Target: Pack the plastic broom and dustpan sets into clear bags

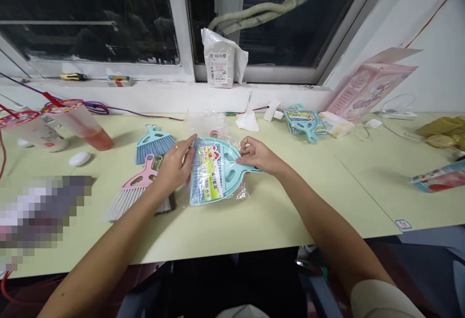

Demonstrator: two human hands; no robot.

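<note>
At the centre of the frame a bagged dustpan set (pixel 215 172) lies on the table (pixel 254 221). The left hand (pixel 174 165) clamps its brush end, the right hand (pixel 256 156) pinches the handle end with fingers closed. Bagging seems under way; next likely calls for closing the bag's open end. Loose brushes (pixel 145 168) lie just left.
</note>
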